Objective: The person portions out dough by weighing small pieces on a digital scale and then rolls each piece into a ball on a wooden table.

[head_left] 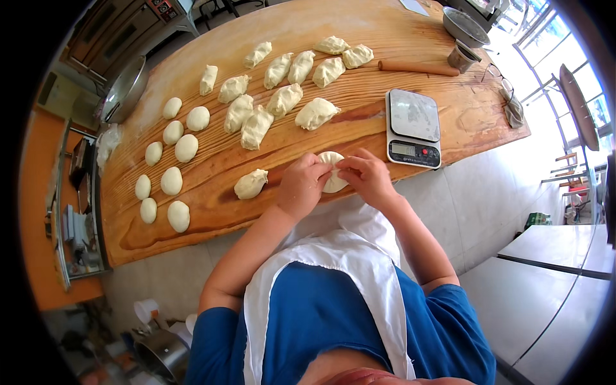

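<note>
Between my two hands, at the near edge of the wooden table, sits a round piece of dough [334,186] with creases running to its middle. My left hand [302,185] pinches it from the left. From the right, the fingertips of my right hand [368,175] grip the gathered dough near its centre. Fingers cover part of the piece. A rough lump of dough [250,184] lies left of my left hand. Just right of my right hand stands a digital kitchen scale [414,115] with a bare metal plate.
Several rough dough pieces [285,100] and smooth dough balls [172,181] cover the wooden table's [365,96] middle and left. Behind the scale are a rolling pin [418,68], metal cup [462,57] and metal bowl [465,28]. Eyeglasses [493,71] lie rightward. A large metal bowl [126,89] stands left.
</note>
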Demonstrator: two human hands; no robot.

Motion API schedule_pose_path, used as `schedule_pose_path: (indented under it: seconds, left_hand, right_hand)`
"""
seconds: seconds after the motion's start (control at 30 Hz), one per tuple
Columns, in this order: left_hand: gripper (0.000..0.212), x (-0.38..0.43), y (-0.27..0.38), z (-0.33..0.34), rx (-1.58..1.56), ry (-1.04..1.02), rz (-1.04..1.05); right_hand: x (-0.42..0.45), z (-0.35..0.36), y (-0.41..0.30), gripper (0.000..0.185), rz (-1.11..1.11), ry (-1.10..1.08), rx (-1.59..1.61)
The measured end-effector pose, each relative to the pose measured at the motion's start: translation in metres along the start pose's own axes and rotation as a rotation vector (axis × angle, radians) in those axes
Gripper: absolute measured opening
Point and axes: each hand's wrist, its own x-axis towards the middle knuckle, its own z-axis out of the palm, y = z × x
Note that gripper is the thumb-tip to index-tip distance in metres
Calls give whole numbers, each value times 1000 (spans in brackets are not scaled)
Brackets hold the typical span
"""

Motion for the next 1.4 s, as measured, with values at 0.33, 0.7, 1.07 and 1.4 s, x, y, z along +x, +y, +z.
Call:
schedule_pose_path:
  seconds: [0.33, 0.7, 1.07, 1.4]
  left_hand:
    - [38, -50, -20, 0, -396, 83, -187]
    - [62, -58, -6, -33, -1691, 89, -597]
    - [49, -52, -53, -136, -1091, 457, -329]
    - [35, 23, -154, -143, 400, 441, -98]
  right_hand:
    - [-18, 9, -2, 62, -138, 36, -427]
    - [2, 46, -64, 63, -458, -248, -77]
    - [37, 64, -93, 72, -521, -144, -42]
    - [-6, 44, -8, 47, -231, -61, -379]
